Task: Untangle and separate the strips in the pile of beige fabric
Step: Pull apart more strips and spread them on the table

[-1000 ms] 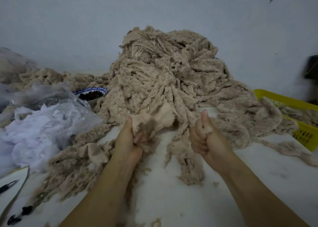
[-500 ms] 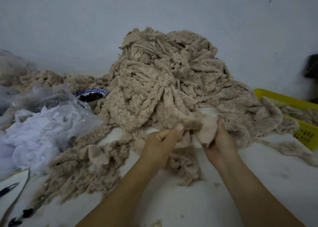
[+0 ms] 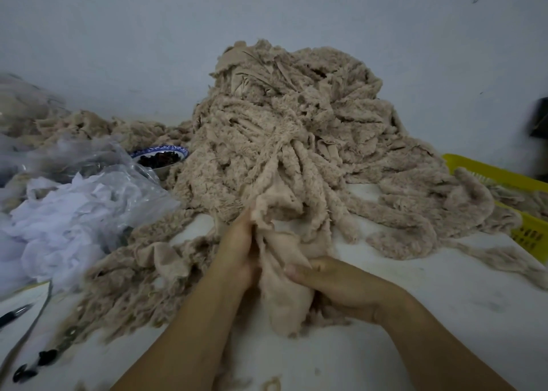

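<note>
White table [image 3: 444, 307] bears the beige pile [image 3: 281, 141], where left hand [image 3: 237, 254] and right hand [image 3: 341, 289] both clutch one strip [image 3: 284, 295], seemingly mid-separation, probably needing a steady pull free next.

Left hand [image 3: 237, 257] and right hand [image 3: 335, 283], just in front of the pile [image 3: 290, 141], are bare. Both wrists and forearms are bare too, slim and smooth, as far as they show. One right fingertip shows a short nail.
</note>
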Action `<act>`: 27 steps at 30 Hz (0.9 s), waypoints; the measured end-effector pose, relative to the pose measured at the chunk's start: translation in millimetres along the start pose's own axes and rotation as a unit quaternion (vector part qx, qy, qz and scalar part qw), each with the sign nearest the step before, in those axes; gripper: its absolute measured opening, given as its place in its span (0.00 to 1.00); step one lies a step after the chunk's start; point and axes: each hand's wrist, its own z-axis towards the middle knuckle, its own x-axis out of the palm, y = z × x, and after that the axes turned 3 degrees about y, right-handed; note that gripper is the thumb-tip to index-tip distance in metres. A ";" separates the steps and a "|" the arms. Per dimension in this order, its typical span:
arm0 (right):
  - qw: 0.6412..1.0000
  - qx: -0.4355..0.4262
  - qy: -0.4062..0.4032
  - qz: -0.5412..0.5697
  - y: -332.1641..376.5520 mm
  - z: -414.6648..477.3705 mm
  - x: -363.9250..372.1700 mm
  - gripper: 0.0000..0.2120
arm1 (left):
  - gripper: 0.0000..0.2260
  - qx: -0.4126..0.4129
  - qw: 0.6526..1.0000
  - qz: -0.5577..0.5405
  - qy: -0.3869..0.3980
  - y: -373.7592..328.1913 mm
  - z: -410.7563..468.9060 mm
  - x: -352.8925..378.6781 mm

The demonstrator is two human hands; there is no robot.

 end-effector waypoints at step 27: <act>0.932 -0.138 -0.297 0.153 2.7 11.6 -29.3 0.13 | 0.18 0.014 0.874 0.474 0.110 35.5 -13.5 12.5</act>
